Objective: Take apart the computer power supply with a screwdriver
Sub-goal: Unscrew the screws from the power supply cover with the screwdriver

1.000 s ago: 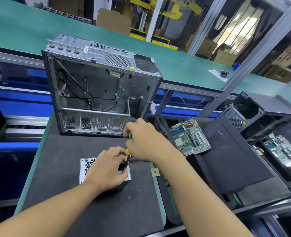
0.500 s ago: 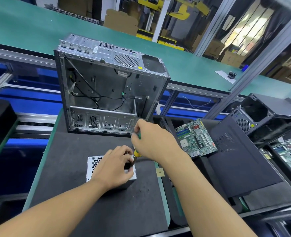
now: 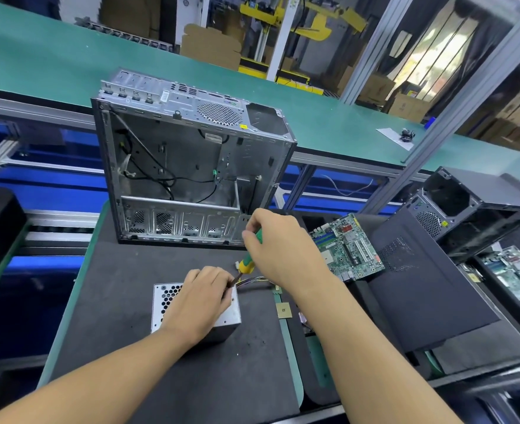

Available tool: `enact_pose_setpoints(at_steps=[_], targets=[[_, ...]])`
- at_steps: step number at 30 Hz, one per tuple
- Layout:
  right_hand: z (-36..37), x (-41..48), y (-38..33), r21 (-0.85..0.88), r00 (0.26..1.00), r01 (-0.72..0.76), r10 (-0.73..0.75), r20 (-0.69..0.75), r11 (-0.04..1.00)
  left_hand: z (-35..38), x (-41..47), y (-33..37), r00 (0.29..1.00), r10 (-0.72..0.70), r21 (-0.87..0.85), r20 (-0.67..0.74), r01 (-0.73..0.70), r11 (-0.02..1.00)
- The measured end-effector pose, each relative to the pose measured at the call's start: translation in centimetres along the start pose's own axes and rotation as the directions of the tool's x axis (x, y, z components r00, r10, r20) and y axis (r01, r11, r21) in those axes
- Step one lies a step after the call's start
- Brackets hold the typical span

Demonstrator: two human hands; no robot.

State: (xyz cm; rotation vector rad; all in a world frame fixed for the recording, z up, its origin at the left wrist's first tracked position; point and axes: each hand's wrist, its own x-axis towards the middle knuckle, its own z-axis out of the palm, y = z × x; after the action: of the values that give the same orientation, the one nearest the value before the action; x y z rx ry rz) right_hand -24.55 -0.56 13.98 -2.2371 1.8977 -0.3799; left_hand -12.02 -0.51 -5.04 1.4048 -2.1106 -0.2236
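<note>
Right hand [image 3: 283,249] wraps the screwdriver [image 3: 248,264]; left hand [image 3: 200,301] pinches its shaft atop the power supply [image 3: 164,298]; keep tip seated, press while turning.

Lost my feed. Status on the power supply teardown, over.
Left hand holds power supply. Right hand grips screwdriver, tip at its far right corner. Wires trail close by.

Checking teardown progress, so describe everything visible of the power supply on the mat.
The power supply is a silver-grey metal box lying flat on the black mat, before the open case. A honeycomb vent grille shows on its top left. The left hand covers most of it, fingers curled at its far right corner, where the screwdriver in the right hand points. Coloured wires leave that corner. Its cover looks in place.
</note>
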Motion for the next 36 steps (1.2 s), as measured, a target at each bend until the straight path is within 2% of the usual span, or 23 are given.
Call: enact_pose_setpoints(at_steps=[3,11,14,17,20,23,28,30,32,33,35,36], targets=[[0.0,-0.3,0.3,0.037,1.0,-0.023,0.024,-0.01,0.999,-0.2,0.1,-0.2,0.995,-0.07,-0.074,0.073,0.075,0.994],[0.4,-1.2,1.6,0.094,0.996,-0.06,0.066,-0.057,0.994,0.0,0.5,-1.2,0.99,-0.117,-0.133,0.078,0.126,0.983],[0.0,-1.6,2.5,0.119,0.993,-0.077,0.086,-0.078,0.99,-0.1,1.8,-1.3,0.977,-0.211,-0.242,0.032,0.212,0.947],[-0.6,-1.7,3.7,0.129,0.987,-0.088,0.104,-0.121,0.988,-0.3,4.7,-0.2,0.975,-0.22,-0.299,0.029,0.218,0.929],[-1.3,-2.0,5.3,0.104,0.983,-0.109,0.123,-0.137,0.989,0.1,6.9,2.7,0.978,-0.198,-0.385,0.06,0.206,0.9],[-2.4,-2.3,7.9,0.078,0.979,-0.134,0.144,-0.142,0.988,1.6,7.6,6.3,0.955,-0.252,-0.516,0.158,0.298,0.803],[-3.9,-3.7,13.8,0.08,0.969,-0.189,0.2,-0.146,0.979,5.9,7.1,11.3,0.885,-0.209,-0.592,0.416,0.438,0.677],[-4.2,-4.5,16.2,0.078,0.961,-0.234,0.242,-0.136,0.969,8.0,7.1,12.7,0.838,-0.235,-0.567,0.493,0.514,0.644],[-4.5,-5.1,18.7,0.071,0.951,-0.274,0.281,-0.13,0.959,10.0,7.3,14.0,0.744,-0.317,-0.493,0.588,0.641,0.588],[-4.6,-5.3,19.8,0.069,0.946,-0.294,0.301,-0.124,0.953,10.8,7.4,14.6,0.68,-0.353,-0.462,0.643,0.711,0.529],[-5.0,-5.8,22.0,0.072,0.937,-0.324,0.33,-0.114,0.943,12.3,7.2,15.7,0.566,-0.379,-0.395,0.732,0.806,0.441],[-5.1,-5.9,23.0,0.071,0.934,-0.333,0.339,-0.112,0.94,13.0,7.1,16.2,0.532,-0.378,-0.365,0.758,0.826,0.43]])
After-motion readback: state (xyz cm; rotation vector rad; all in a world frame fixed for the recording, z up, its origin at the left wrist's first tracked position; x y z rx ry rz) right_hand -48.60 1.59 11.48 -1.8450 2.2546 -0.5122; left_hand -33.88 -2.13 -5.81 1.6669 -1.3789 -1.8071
